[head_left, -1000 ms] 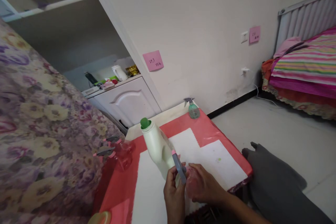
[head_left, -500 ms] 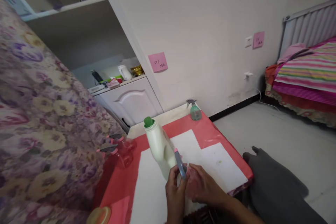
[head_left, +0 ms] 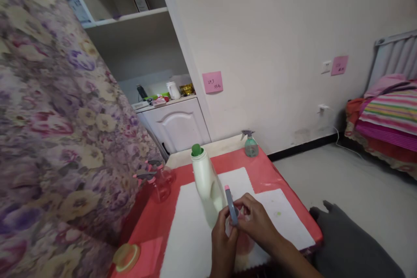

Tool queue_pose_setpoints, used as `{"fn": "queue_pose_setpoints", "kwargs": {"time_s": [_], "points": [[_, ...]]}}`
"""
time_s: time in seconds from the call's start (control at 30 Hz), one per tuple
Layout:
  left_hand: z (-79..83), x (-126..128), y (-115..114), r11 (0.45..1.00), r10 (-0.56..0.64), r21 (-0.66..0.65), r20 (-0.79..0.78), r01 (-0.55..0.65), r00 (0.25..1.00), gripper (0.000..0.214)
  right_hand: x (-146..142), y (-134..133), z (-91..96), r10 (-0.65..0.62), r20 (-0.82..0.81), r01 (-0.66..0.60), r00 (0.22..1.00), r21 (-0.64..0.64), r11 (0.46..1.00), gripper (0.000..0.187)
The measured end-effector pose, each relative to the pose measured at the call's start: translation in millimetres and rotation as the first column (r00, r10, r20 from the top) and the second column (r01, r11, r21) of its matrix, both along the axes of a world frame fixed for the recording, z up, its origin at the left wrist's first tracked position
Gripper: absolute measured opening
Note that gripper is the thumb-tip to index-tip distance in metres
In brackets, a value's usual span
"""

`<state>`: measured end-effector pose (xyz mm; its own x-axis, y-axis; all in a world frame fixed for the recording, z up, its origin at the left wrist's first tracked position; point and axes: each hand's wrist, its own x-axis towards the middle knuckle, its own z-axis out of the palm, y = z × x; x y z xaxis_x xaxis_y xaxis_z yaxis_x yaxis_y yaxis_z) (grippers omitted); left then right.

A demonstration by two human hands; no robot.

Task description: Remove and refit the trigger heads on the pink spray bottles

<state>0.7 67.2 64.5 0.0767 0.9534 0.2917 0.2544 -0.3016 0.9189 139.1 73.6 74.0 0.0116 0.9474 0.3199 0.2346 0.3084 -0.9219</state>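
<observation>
A spray bottle with a translucent pink body (head_left: 244, 242) and a grey trigger head (head_left: 231, 206) is between my two hands, low over the white sheets. My left hand (head_left: 224, 235) has its fingers closed round the near left side of the head. With bent fingers, my right hand (head_left: 259, 221) grips the right side at the bottle's neck. Just left of the hands stands a tall pale green jug (head_left: 203, 178) with a dark green piece (head_left: 196, 150) in its mouth. My fingers partly hide the bottle's neck.
Pink spray bottles (head_left: 159, 189) with grey heads stand at the table's left, beside the floral curtain (head_left: 81, 147). A green spray bottle (head_left: 251, 147) is at the back right corner. A round yellowish lid (head_left: 127, 257) lies front left. A grey covered object (head_left: 352, 243) stands right.
My right hand has shifted from the bottle's pink body up to its neck, by the trigger head. My left hand stays at the head. The whole view has swung slightly left.
</observation>
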Motion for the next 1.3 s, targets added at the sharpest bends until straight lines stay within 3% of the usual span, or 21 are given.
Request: {"fn": "queue_pose_setpoints", "kwargs": {"time_s": [0.13, 0.33, 0.47, 0.63, 0.97, 1.1, 1.3], "points": [[-7.5, -2.1, 1.1, 1.0, 0.016, -0.014, 0.017, -0.016, 1.0, 0.035, -0.2, 1.8, 1.1, 0.038, 0.026, -0.038, 0.999, 0.001, 0.999, 0.019], [-21.9, -8.3, 8.8, 1.0, -0.004, -0.017, -0.008, 0.004, 1.0, 0.044, 0.6, 1.8, -9.4, 0.108, -0.084, -0.1, 0.991, 0.097, 0.99, 0.006], [-24.3, -11.7, 9.9, 1.0, -0.022, -0.001, -0.023, 0.022, 0.999, 0.043, -3.2, 2.1, -17.0, 0.095, -0.123, -0.086, 0.988, 0.075, 0.993, 0.008], [-22.2, -12.2, 9.0, 0.999, -0.032, -0.026, -0.025, 0.031, 0.999, 0.05, -3.6, 2.1, -20.0, 0.072, -0.057, -0.067, 0.996, 0.088, 0.994, 0.003], [11.6, -30.4, 4.6, 0.973, -0.224, -0.071, -0.071, 0.219, 0.972, 0.055, -7.0, 4.2, -24.3, 0.033, -0.059, -0.027, 0.998, 0.107, 0.994, 0.006], [29.7, -26.6, 4.3, 0.985, -0.134, -0.117, -0.031, 0.129, 0.991, 0.028, -6.7, 5.2, -24.4, 0.022, -0.035, -0.018, 0.999, 0.115, 0.993, 0.008], [40.5, -1.6, 17.0, 0.99, 0.014, -0.138, 0.015, -0.012, 1.0, 0.026, -6.8, 5.2, -25.6, 0.0, -0.011, 0.001, 1.0, 0.12, 0.993, 0.011]]}}
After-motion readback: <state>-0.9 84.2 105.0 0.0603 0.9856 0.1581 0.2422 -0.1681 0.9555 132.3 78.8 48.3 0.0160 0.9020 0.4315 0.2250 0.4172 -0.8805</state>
